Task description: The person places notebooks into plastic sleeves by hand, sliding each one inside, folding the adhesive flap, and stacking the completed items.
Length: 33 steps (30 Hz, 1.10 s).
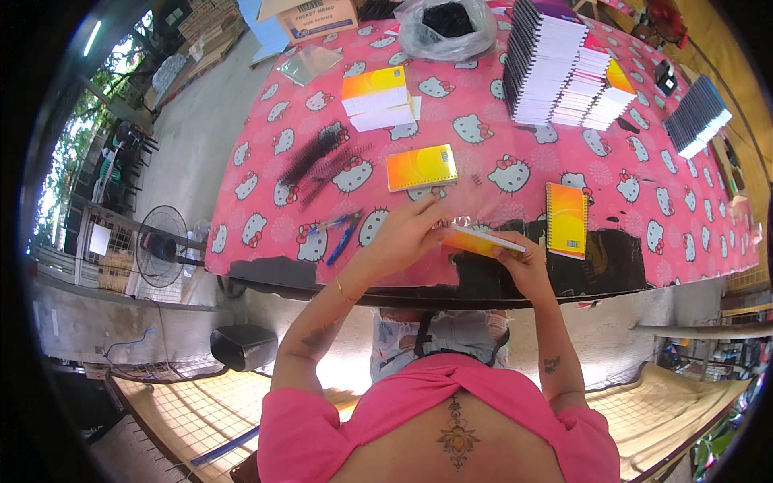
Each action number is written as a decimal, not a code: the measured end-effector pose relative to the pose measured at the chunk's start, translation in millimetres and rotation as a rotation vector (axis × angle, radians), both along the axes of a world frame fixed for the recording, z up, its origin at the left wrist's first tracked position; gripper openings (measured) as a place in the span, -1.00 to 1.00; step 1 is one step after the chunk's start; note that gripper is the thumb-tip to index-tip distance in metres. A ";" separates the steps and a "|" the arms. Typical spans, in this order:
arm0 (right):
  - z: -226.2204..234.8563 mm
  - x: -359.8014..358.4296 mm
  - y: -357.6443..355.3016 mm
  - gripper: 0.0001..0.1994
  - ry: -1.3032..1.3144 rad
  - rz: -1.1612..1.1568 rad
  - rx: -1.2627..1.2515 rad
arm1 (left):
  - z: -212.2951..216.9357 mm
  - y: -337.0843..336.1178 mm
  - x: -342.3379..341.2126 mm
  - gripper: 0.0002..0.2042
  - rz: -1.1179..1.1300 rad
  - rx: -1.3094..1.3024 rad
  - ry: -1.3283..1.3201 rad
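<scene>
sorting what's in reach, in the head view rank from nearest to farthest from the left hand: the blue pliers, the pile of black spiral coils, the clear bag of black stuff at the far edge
From the left hand:
1. Blue pliers, just to its left on the pink tablecloth.
2. Pile of black spiral coils, farther back and to the left.
3. Clear bag of black stuff, at the table's far edge, beyond the notebooks.

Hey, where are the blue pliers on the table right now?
In the head view the blue pliers lie at the near left of the pink table, just left of the left hand and below the pile of black spiral coils.
</scene>
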State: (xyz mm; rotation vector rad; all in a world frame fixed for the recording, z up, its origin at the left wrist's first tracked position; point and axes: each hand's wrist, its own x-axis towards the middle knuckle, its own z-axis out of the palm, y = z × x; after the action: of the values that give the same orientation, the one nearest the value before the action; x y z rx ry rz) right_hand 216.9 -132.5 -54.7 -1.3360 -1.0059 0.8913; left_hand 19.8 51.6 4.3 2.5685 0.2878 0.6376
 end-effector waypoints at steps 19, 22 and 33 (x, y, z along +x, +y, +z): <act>10.5 -32.0 -4.7 -0.69 0.152 -0.190 0.059 | -23.0 -49.4 -3.9 -0.22 0.329 0.530 0.222; 9.6 -36.2 -3.1 -0.68 0.233 -0.158 0.093 | -20.2 -47.2 -5.9 -0.24 0.361 0.568 0.206; 21.8 -31.0 -1.5 -0.66 0.296 -0.195 0.039 | -30.8 -68.2 -12.3 -0.21 0.254 0.457 0.197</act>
State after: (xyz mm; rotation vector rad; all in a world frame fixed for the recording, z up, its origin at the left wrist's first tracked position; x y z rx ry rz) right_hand 185.9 -134.0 -32.9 -1.2046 -0.6492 0.8849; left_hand 7.5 -16.6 -26.5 3.0723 0.6035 0.5922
